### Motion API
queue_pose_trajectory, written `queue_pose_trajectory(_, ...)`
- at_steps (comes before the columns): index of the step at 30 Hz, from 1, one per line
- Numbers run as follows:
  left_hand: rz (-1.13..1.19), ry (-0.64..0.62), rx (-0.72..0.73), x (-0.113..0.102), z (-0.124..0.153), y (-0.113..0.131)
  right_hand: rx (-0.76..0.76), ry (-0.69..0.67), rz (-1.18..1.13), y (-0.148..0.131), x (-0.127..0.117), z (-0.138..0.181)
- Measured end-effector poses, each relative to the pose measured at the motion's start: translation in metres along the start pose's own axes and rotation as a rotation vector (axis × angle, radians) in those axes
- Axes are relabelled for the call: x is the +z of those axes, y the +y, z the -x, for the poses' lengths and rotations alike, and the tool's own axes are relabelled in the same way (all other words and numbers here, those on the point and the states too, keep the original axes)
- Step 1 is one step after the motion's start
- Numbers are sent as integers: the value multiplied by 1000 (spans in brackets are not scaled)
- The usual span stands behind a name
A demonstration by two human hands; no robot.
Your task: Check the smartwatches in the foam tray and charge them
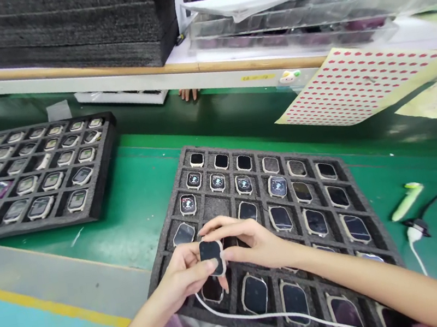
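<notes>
A small square smartwatch body (211, 254) with a dark screen and pale rim is held above a black foam tray (372, 227). My left hand (186, 273) grips it from below and the left, thumb on its face. My right hand (251, 241) pinches its upper right edge with curled fingers. The tray holds several more watch bodies in square pockets, some with lit screens (244, 184). One pocket (216, 206) near the hands is empty. A white cable (284, 314) runs across the tray's near rows under my right forearm.
A second foam tray (101, 196) of watch bodies lies at the left on the green belt. Stacked black foam (68, 27) and clear plastic trays (291, 19) sit on the far shelf. A red-dot sticker sheet (359, 86), a pale green pen-like tool (407, 201) and a white plug (414, 233) lie to the right. Other people work beyond the shelf.
</notes>
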State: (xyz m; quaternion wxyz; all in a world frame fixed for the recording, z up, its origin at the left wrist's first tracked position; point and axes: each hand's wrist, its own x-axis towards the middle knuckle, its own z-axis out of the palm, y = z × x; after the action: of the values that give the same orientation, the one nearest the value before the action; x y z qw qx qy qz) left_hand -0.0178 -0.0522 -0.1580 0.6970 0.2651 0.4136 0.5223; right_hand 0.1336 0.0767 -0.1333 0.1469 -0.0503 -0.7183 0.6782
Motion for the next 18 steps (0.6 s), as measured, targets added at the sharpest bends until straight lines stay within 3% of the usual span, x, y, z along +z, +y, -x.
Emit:
queue_pose_trajectory(4,5,-45,-34,-9,1,-2,-9,21,-205,10,7,-3)
queue_pose_trajectory(8,-14,-7,-22,-5,1,-2,-21,38,-200,11,6,-4)
queue_pose_trajectory(12,-75,134,45,6,0,-2,41,-26,-55,3,-2,-3)
queue_pose_trajectory(18,-171,195,73,11,-4,-6,-21,-5,337,1,-4,2)
